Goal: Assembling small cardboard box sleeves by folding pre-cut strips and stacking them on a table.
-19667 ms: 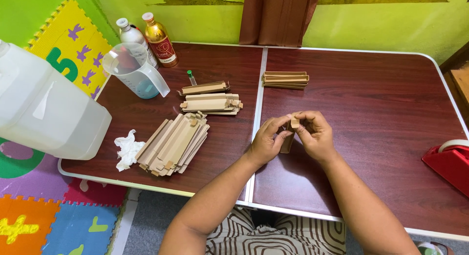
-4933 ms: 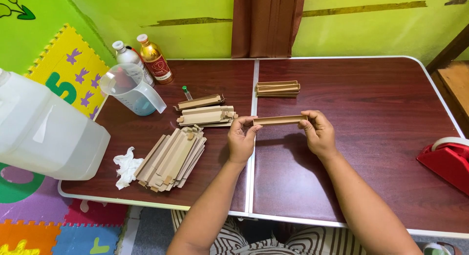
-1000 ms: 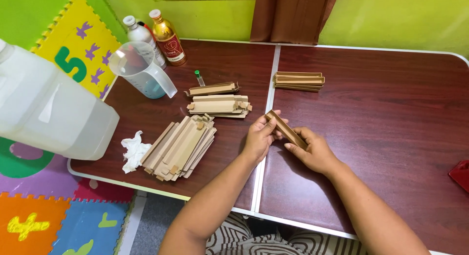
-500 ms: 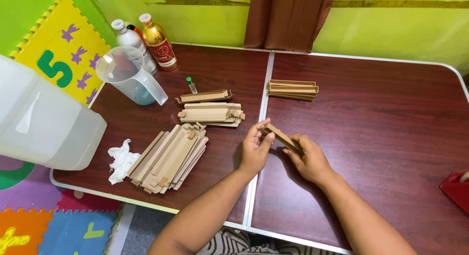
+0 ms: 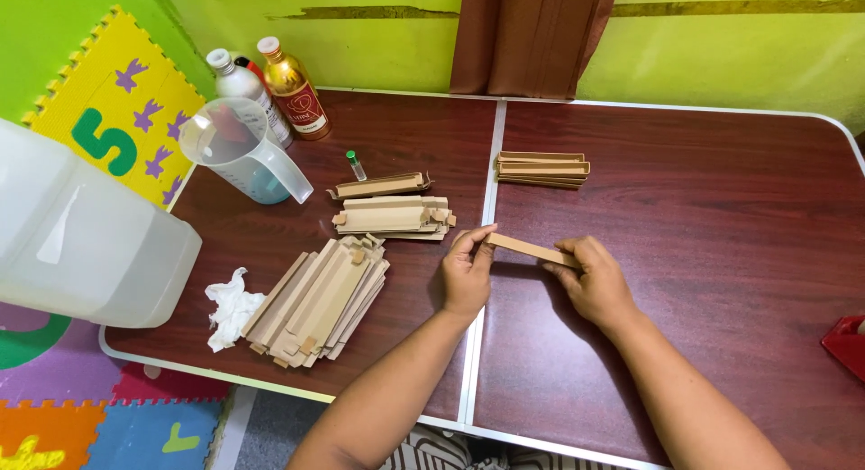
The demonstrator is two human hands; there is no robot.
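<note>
A long, narrow brown cardboard box [image 5: 530, 249] is held between both hands just above the dark brown table [image 5: 703, 218]. My left hand [image 5: 467, 273] grips its left end with thumb and fingers. My right hand [image 5: 593, 282] pinches its right end. To the left lies a fanned pile of flat unfolded cardboard blanks [image 5: 317, 297]. Behind my left hand sit a smaller stack of partly folded blanks [image 5: 394, 217] and a single one [image 5: 378, 186]. A short stack of folded boxes [image 5: 541, 169] rests further back, right of the table seam.
A clear measuring jug [image 5: 241, 152], two bottles [image 5: 290, 88] and a small green-capped vial [image 5: 356, 164] stand at the back left. A large translucent plastic jug [image 5: 77, 240] overhangs the left edge beside a crumpled white tissue [image 5: 229, 306]. A red object [image 5: 847, 342] shows at the right edge.
The box was tilted with its far end pointing away half a second ago; now it lies nearly level, left to right, and my hands have spread out to its two ends.
</note>
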